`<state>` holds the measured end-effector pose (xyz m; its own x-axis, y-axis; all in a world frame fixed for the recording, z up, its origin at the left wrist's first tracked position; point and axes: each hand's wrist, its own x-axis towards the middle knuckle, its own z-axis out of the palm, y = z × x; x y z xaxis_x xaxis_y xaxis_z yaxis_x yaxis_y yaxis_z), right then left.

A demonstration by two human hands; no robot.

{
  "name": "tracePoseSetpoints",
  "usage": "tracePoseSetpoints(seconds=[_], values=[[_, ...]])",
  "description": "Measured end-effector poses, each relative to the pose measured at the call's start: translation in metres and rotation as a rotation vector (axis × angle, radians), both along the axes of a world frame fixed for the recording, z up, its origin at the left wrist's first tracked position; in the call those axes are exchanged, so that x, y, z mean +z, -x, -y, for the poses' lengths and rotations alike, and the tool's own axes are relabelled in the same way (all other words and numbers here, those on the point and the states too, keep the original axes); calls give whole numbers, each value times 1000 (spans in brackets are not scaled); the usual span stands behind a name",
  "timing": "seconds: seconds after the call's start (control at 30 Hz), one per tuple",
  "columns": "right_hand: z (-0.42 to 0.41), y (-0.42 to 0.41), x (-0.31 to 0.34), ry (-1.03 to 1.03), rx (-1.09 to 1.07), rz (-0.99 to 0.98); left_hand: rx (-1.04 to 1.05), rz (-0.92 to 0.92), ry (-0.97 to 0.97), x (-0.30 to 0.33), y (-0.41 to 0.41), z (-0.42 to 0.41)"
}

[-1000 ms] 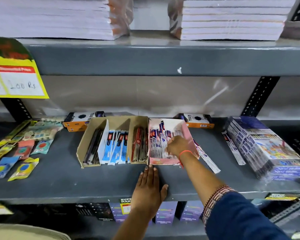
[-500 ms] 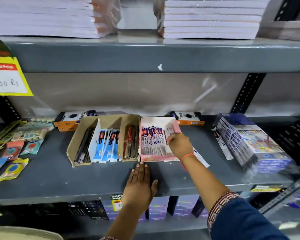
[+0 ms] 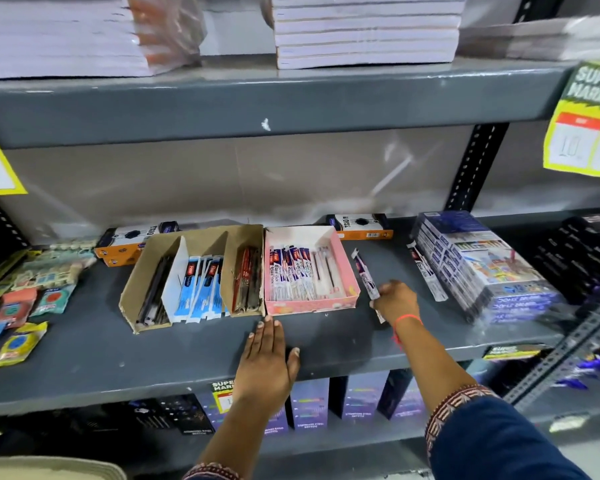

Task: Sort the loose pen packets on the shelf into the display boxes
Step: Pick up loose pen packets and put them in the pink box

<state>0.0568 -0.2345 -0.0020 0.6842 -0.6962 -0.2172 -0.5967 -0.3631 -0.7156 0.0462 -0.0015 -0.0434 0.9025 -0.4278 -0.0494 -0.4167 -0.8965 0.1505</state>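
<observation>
A pink display box [image 3: 350, 271] sits mid-shelf with several pen packets lying in it. To its left stands a brown cardboard box [image 3: 137, 275] with compartments of dark, blue and red pens. My right hand [image 3: 395, 301] is just right of the pink box, fingers closed on a loose pen packet [image 3: 362, 273] that points up and away. Another loose pen packet [image 3: 426, 271] lies further right on the grey shelf [image 3: 84, 348]. My left hand [image 3: 265, 362] rests flat on the shelf in front of the pink box, holding nothing.
A stack of purple boxes [image 3: 478, 258] stands at the right. Orange-and-black boxes [image 3: 361, 225] sit behind the display boxes. Small coloured packets [image 3: 18, 344] lie at the left. Notebooks [image 3: 364, 29] fill the upper shelf. Yellow price tags [image 3: 584, 126] hang at both sides.
My right hand has left the pink box and moved right, onto a loose packet beside it. The left hand has stayed flat on the shelf. The view has shifted right.
</observation>
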Motion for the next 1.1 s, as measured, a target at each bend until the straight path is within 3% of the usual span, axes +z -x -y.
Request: tracePoseSetpoints(seconds=[0.17, 0.37, 0.7, 0.87, 1.1], values=[[-8, 19, 11, -669, -211, 501, -7, 34, -41, -1, -1, 0], [-36, 47, 33, -925, 8, 696, -30, 20, -33, -3, -2, 0], [-56, 52, 36, -793, 127, 661, -43, -5, -42, 4, -2, -2], [-75, 34, 43, -710, 176, 539, -19, -25, -28, 2, -6, -13], [-86, -40, 33, -155, 234, 286, 119, -36, 20, -1, -16, -43]])
